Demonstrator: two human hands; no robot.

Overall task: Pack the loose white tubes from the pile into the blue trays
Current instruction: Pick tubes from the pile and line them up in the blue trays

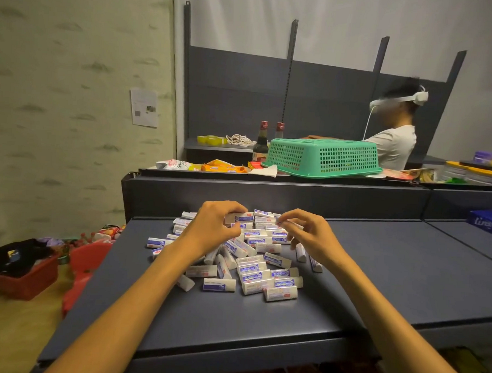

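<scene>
A tube (241, 217) lying crosswise at the pile's (252, 260) far edge is pinched by the left hand (211, 227), another (287, 223) by the right hand (312, 235)

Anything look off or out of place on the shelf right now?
The green basket sits upside down on the upper ledge. The white tubes lie jumbled at all angles on the shelf, and no blue tray shows near them.

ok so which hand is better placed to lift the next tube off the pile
Either could: the left hand and the right hand each pinch a tube at the far side of the pile. No tray shows to favour one.
</scene>
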